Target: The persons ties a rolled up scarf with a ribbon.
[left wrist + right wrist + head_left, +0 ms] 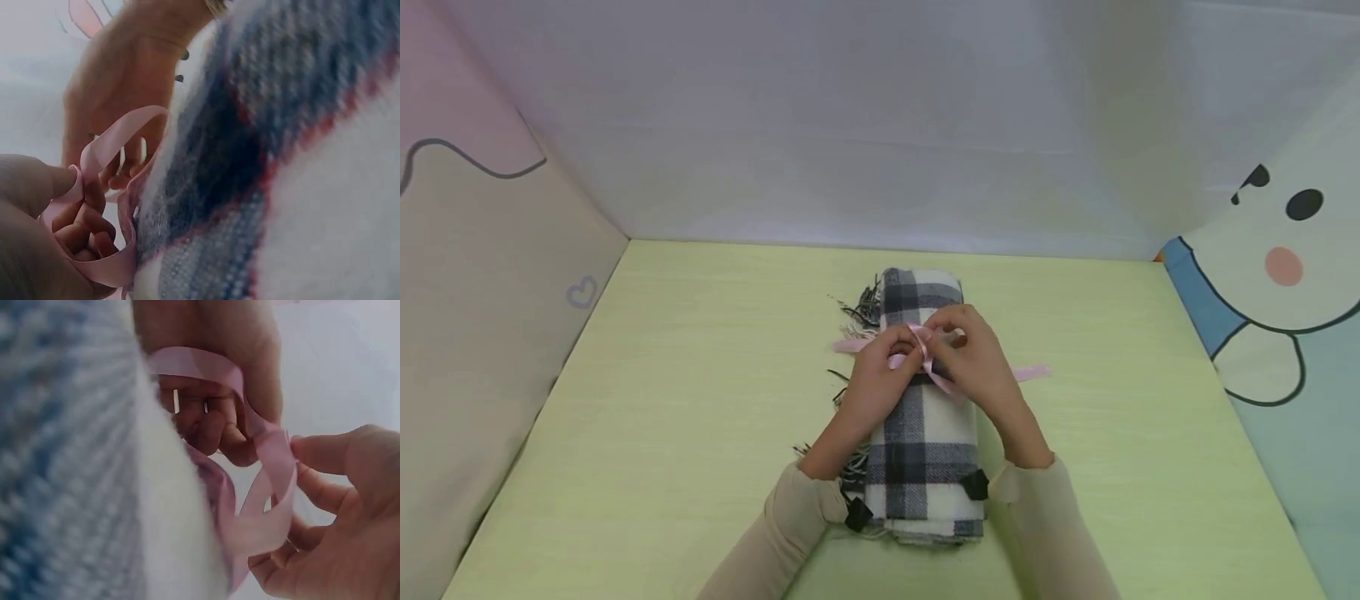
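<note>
A folded black-and-white checked scarf [925, 492] with fringe along its left side lies lengthwise on the table. Round its middle runs a pink ribbon [1033, 372], its ends sticking out to either side. Over the scarf my left hand [880, 375] pinches a loop of the ribbon between thumb and fingers. Close beside it, my right hand [981, 362] pinches the ribbon too. In the right wrist view the ribbon [275, 456] forms loops between both hands, standing off the cloth. The left wrist view shows the ribbon [122, 134] passing from thumb and fingers toward the other hand.
The pale yellow table [700, 375] extends on both sides of the scarf. A white wall [850, 167] stands behind it, and printed panels flank it left and right. Small black blocks [976, 484] sit at the sleeve cuffs.
</note>
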Action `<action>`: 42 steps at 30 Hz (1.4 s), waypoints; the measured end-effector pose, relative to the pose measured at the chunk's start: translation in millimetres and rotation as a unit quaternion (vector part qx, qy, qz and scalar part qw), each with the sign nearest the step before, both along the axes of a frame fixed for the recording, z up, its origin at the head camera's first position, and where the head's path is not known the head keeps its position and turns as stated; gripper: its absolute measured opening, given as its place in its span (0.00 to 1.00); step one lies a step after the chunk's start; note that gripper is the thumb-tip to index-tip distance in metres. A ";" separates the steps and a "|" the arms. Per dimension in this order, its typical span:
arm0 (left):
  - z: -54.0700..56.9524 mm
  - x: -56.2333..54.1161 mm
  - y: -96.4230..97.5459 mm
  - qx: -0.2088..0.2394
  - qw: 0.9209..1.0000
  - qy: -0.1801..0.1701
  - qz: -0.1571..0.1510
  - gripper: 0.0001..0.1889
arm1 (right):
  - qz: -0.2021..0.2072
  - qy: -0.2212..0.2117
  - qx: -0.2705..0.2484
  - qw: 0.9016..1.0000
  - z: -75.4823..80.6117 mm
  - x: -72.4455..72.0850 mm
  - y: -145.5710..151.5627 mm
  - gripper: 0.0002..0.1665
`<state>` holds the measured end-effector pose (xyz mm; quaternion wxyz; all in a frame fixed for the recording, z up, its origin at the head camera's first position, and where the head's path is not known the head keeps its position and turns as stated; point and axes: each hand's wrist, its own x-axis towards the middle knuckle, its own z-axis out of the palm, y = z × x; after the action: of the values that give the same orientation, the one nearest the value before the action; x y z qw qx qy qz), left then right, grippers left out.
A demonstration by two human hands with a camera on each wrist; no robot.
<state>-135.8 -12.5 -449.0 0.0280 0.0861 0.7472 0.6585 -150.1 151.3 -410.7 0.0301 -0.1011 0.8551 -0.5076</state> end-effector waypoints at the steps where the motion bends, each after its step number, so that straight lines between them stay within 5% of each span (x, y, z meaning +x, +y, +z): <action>1: -0.6 -0.6 0.5 0.007 1.000 -0.010 0.007 0.06 | 0.004 -0.024 -0.038 0.999 -2.6 -1.6 2.4 0.12; 4: -2.6 -2.0 1.7 0.050 0.997 -0.045 0.032 0.08 | 0.028 -0.100 -0.191 0.976 -12.3 -5.6 11.0 0.10; 9: -3.7 -2.4 3.6 0.104 0.990 -0.066 0.065 0.07 | 0.079 -0.165 -0.415 0.891 -24.6 -9.6 23.1 0.11; 13: -2.3 -1.8 4.4 0.126 0.986 -0.063 0.088 0.07 | 0.084 -0.174 -0.524 0.829 -24.6 -11.5 28.5 0.15; 16: -0.1 -1.2 4.3 0.140 0.982 -0.069 0.106 0.07 | 0.060 -0.164 -0.564 0.807 -24.1 -13.8 31.9 0.15; 17: 0.3 -1.0 4.2 0.146 0.981 -0.069 0.110 0.07 | 0.048 -0.156 -0.566 0.808 -23.9 -14.5 32.7 0.15; 19: 1.7 -0.1 4.1 0.157 0.978 -0.068 0.116 0.07 | 0.009 -0.135 -0.542 0.829 -22.9 -14.9 33.0 0.12; 24: 3.7 2.7 5.0 0.183 0.973 -0.051 0.128 0.07 | -0.131 -0.072 -0.361 0.920 -18.7 -9.6 28.5 0.09; 28: 5.9 5.4 6.1 0.199 0.969 -0.039 0.140 0.07 | -0.185 -0.030 -0.168 0.968 -12.3 -0.1 22.5 0.14; 31: 7.5 6.9 7.0 0.209 0.966 -0.033 0.147 0.07 | -0.187 0.007 -0.066 0.980 -5.5 7.7 18.6 0.17; 36: 10.0 7.9 7.1 0.214 0.964 -0.015 0.159 0.07 | -0.183 0.017 0.036 0.982 4.9 18.9 17.0 0.24; 42: 12.0 6.6 7.7 0.212 0.963 0.010 0.166 0.06 | -0.147 0.063 0.053 0.986 5.6 24.3 18.8 0.28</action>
<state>-129.2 -4.8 -437.0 -0.1076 -0.0286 0.5948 0.7961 -125.9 170.1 -405.1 -0.0937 -0.0046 0.8866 -0.4529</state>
